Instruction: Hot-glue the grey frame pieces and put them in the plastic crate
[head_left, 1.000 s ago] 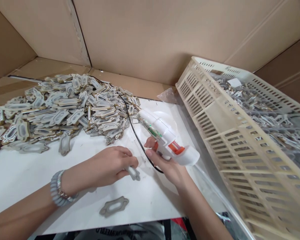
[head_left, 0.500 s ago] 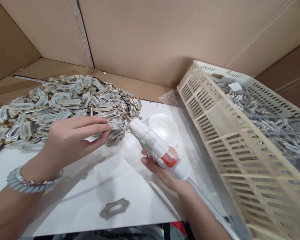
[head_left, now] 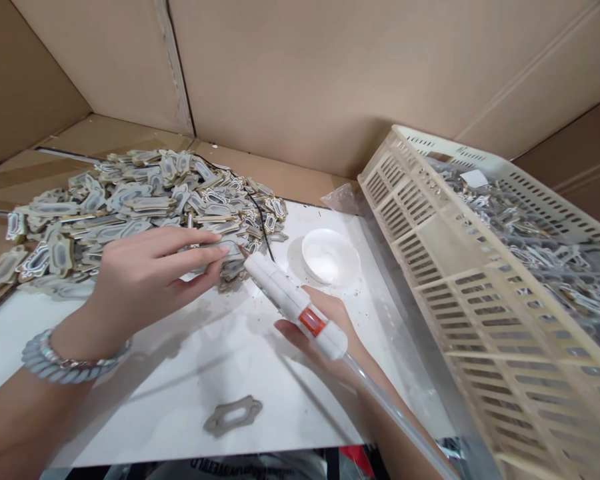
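My right hand point(head_left: 325, 333) is wrapped round a white glue gun point(head_left: 285, 290) with an orange-red switch. A long, clear glue stick point(head_left: 395, 400) runs out of its back end. My left hand point(head_left: 155, 280), with a beaded bracelet on the wrist, pinches a small grey frame-shaped plate point(head_left: 231, 251) at its fingertips. The gun's nozzle is at the right end of this plate; I cannot tell whether they touch. Behind the left hand lies a heap of similar plates point(head_left: 145, 203). One single plate point(head_left: 233, 415) lies flat near the front edge of the white table point(head_left: 170, 400).
A round white bowl point(head_left: 347, 257) stands right of the heap. A cream plastic crate point(head_left: 445, 267) on the right holds many metal pieces and clear plastic. Cardboard walls point(head_left: 280, 73) enclose the back. A black cord point(head_left: 263, 220) crosses the heap.
The glue gun has tilted and moved slightly left, bringing its nozzle to the plate in my left hand. The view has shifted a little; the left hand's pinch looks the same.
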